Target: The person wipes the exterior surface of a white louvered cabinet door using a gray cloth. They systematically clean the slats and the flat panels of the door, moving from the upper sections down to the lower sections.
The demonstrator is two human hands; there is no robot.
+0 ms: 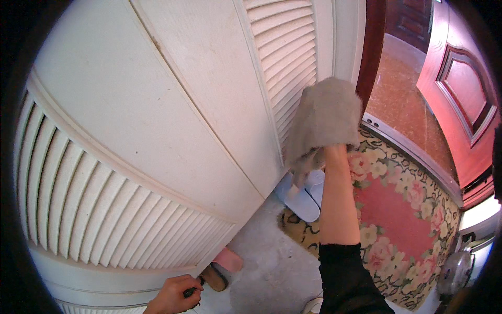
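Note:
My right arm reaches forward to a louvred panel [288, 51] of a white cabinet door. A grey-brown cloth [327, 112] drapes over my right hand, hiding the fingers; only the wrist [335, 154] and forearm show. One end of the cloth hangs down loosely and looks blurred. Low in the view, my left hand [177, 294] is closed around a small black object [190, 292], too covered to identify. It is beside the lower louvred panel [117, 204] of the nearer white door.
Light blue slippers [304, 206] lie under the right arm, partly on a floral rug [396, 212]. A pink slipper [231, 260] and a brown one [216, 278] poke out beneath the cabinet. A reddish panelled door [459, 90] stands open at right, behind a metal threshold [415, 161].

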